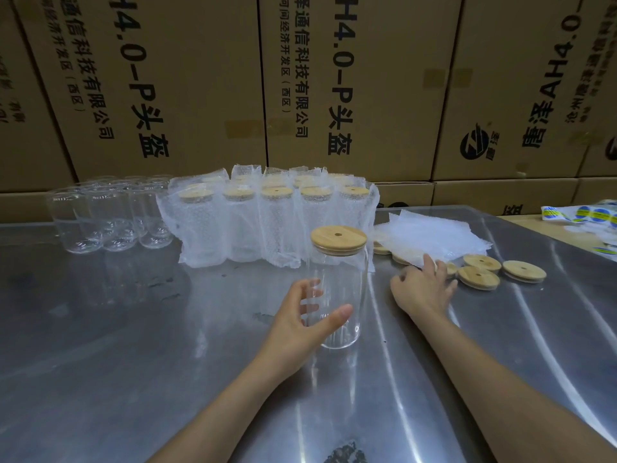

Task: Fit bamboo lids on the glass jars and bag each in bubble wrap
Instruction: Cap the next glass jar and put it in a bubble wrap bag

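A tall clear glass jar (pixel 340 295) stands upright at the middle of the steel table, a round bamboo lid (pixel 338 239) with a small hole seated on its mouth. My left hand (pixel 305 317) curls round the jar's lower half, thumb in front, fingers seen through the glass. My right hand (pixel 422 289) reaches to the right, fingertips touching the near edge of a stack of flat bubble wrap bags (pixel 434 240). Loose bamboo lids (pixel 478 277) lie beside and partly under that stack.
Several lidded jars in bubble wrap (pixel 273 222) stand in rows behind the held jar. Bare glass jars (pixel 110 215) cluster at the back left. Printed cardboard cartons (pixel 200 88) wall off the far side. Sticker sheets (pixel 591 217) lie at the far right of the steel table (pixel 133 329).
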### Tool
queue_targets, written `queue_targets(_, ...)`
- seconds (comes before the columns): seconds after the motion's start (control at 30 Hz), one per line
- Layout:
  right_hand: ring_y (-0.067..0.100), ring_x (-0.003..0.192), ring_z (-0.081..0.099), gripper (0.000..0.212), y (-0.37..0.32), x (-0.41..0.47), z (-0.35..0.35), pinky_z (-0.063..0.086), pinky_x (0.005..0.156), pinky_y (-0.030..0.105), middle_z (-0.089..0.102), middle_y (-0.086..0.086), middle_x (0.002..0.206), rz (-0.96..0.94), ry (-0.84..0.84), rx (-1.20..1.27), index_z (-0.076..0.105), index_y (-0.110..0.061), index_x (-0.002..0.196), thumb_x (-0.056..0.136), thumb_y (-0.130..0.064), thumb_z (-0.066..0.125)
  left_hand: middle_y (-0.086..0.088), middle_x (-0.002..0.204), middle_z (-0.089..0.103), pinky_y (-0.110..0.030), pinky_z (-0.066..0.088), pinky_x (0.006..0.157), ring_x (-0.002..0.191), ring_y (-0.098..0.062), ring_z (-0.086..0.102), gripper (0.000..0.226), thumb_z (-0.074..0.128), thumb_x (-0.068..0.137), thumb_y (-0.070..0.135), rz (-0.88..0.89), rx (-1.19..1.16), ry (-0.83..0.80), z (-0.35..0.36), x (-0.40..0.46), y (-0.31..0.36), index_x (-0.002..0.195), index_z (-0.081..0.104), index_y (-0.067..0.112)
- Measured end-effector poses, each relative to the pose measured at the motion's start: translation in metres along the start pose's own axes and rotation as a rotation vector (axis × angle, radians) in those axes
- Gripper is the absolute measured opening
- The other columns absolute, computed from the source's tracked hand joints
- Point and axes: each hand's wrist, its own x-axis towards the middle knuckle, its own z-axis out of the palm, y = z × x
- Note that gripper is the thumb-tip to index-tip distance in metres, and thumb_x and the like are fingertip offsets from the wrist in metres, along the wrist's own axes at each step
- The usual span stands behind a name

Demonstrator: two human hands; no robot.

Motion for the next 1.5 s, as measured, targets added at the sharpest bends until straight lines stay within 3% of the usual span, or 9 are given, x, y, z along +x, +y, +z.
queue_targets(0.23,0.022,0.144,0.02,0.044,-0.001,0.005,0.001,0.008,0.117,0.051,0.038,0.007,0.15,0.011,0.128,-0.017,0.043,-0.007,0.141,0.1,-0.021,0.037,0.016,0.121,0.053,-0.012,0.045,0.077,0.11,0.001,0.053,0.07,0.069,0.055,0.059,0.004,0.002,-0.008,0.0,0.0,0.0,0.117,0.046,0.037)
queue_targets(0.43,0.021,0.103,0.056,0.031,-0.002,-0.011,-0.005,0.039,0.076,0.03,0.062,0.005,0.116,-0.252,0.42,0.559,0.063,-0.014,0.121,0.099,-0.008,0.043,0.018,0.121,0.051,-0.011,0.044,0.078,0.111,0.001,0.053,0.075,0.068,0.058,0.059,0.006,0.014,-0.012,0.0,-0.001,0.002,0.124,0.045,0.033)
queue_targets(0.7,0.009,0.077,0.056,0.026,-0.042,-0.035,-0.059,0.05,0.069,0.022,0.054,-0.015,0.088,-0.341,0.654,1.135,0.053,-0.033,0.115,0.094,-0.017,0.06,0.012,0.13,0.047,-0.002,0.041,0.075,0.112,0.002,0.05,0.075,0.072,0.06,0.055,0.045,-0.002,0.03,0.003,-0.003,-0.001,0.125,0.039,0.035)
queue_targets(0.83,-0.004,0.082,0.047,0.027,-0.058,-0.059,-0.074,0.044,0.068,0.009,0.045,-0.01,0.09,-0.618,0.819,0.985,0.056,-0.017,0.123,0.096,-0.011,0.056,0.02,0.131,0.044,0.005,0.033,0.079,0.119,0.005,0.046,0.087,0.072,0.059,0.068,0.142,0.013,0.114,0.002,-0.003,0.007,0.131,0.033,0.038)
queue_targets(0.93,-0.002,0.082,0.04,0.026,-0.067,-0.076,-0.074,0.046,0.064,0.016,0.045,0.003,0.092,-0.914,0.906,0.782,0.059,-0.003,0.121,0.096,-0.001,0.053,0.026,0.123,0.051,-0.009,0.039,0.091,0.115,0.002,0.052,0.074,0.059,0.061,0.071,0.249,-0.079,0.259,-0.002,-0.003,0.019,0.126,0.039,0.04)
queue_targets(1.13,0.026,0.087,0.066,0.024,-0.084,-0.115,-0.053,0.053,0.073,0.027,0.064,0.012,0.083,-1.386,0.711,0.455,0.071,-0.006,0.101,0.083,0.004,0.057,0.027,0.116,0.052,-0.025,0.043,0.096,0.112,-0.005,0.055,0.073,0.052,0.071,0.08,0.479,-0.18,0.431,-0.019,-0.012,0.041,0.129,0.037,0.038)
queue_targets(1.3,0.016,0.063,0.048,0.022,-0.09,-0.128,-0.047,0.035,0.065,0.006,0.062,0.014,0.067,-1.489,0.266,0.481,0.067,0.006,0.078,0.082,0.0,0.047,-0.001,0.127,0.053,-0.025,0.042,0.099,0.119,-0.014,0.053,0.078,0.06,0.077,0.051,0.658,0.033,0.413,-0.023,-0.017,0.046,0.138,0.034,0.011)
queue_targets(1.4,0.016,0.053,0.053,0.023,-0.086,-0.125,-0.046,0.036,0.045,0.019,0.061,0.001,0.063,-1.426,0.328,0.389,0.068,-0.005,0.075,0.082,-0.013,0.047,0.005,0.121,0.056,-0.018,0.041,0.096,0.115,-0.011,0.055,0.067,0.063,0.076,0.041,0.706,0.099,0.402,-0.023,-0.018,0.047,0.132,0.042,0.01)
queue_targets(1.5,0.02,0.073,0.067,0.015,-0.084,-0.119,-0.043,0.048,0.057,0.027,0.072,0.004,0.085,-1.421,0.481,0.367,0.073,-0.008,0.084,0.076,-0.011,0.06,0.019,0.094,0.064,-0.011,0.044,0.079,0.092,-0.003,0.062,0.031,0.061,0.08,0.04,0.635,0.076,0.453,-0.023,-0.016,0.049,0.105,0.06,0.021)
